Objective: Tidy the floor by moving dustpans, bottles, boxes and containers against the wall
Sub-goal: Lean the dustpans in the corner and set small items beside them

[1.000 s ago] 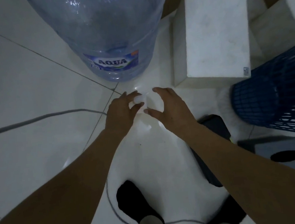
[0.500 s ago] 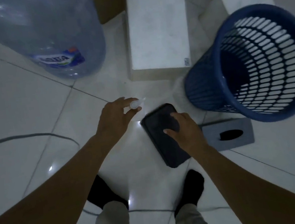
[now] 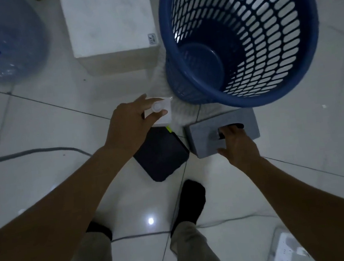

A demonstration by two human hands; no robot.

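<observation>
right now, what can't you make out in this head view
Water jug: cut off by the left and top edges, and its label is blurred.
Right hand: fingertips hidden inside the slot of the grey box.
Small white item pinched by the left hand: too dim and small to identify.
White bristles: mostly hidden behind the blue basket.

Floor: glossy white tiles, divided by thin dark grout lines that ran diagonally. Light was dim and bluish, with small bright reflections at lower centre. A grey cable crossed the left side. A white power strip lay at lower right.
</observation>
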